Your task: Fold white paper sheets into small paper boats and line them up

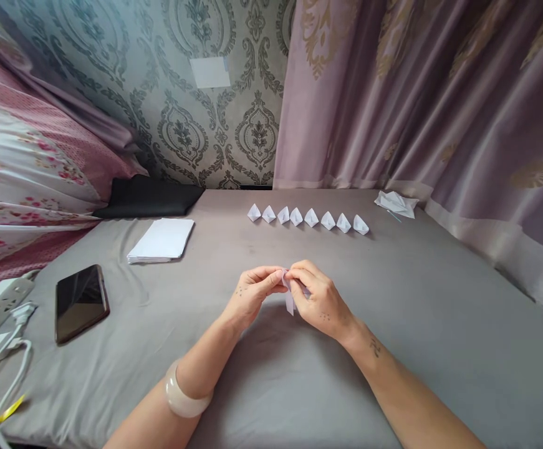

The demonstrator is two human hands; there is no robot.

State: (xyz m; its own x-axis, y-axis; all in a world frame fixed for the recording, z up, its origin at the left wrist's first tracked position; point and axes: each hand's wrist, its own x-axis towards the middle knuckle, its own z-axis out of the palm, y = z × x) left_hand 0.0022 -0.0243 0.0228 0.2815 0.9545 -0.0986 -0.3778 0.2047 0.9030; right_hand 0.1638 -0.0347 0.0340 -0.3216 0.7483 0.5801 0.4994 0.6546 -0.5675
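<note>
The folded paper piece (290,303), white with a faint lilac cast, is held in the air between both hands, near the middle of the grey cloth surface (439,324); a narrow strip of it hangs down below the fingertips, and the remainder is largely covered by the fingers. The left hand (253,291) grips its upper left part, thumb laid along the near side and pressed toward the index finger, with no visible gap at the tips; its other fingers are curled behind and partly hidden. The right hand (320,298) pinches the paper from the opposite side, fingers bent over and drawn in close to the thumb; the exact contact of these tips cannot be told, being masked by the hand itself. The two sets of fingertips meet or nearly meet at the top of the paper. A pale bangle (184,394) encircles the left forearm. Beyond the hands, eight small folded white paper boats (311,217) stand in a row, set slightly apart. To the left of the row lies a stack of white paper (161,240), with a black folded item (152,196) behind it. Nearer, on the left, a dark-screened phone (81,304) lies flat beside white power strips (0,307) with a plug inserted. At the far right, loose white paper (396,204) lies near the curtain (360,106), a thin blue stick (393,216) just beside it.
</note>
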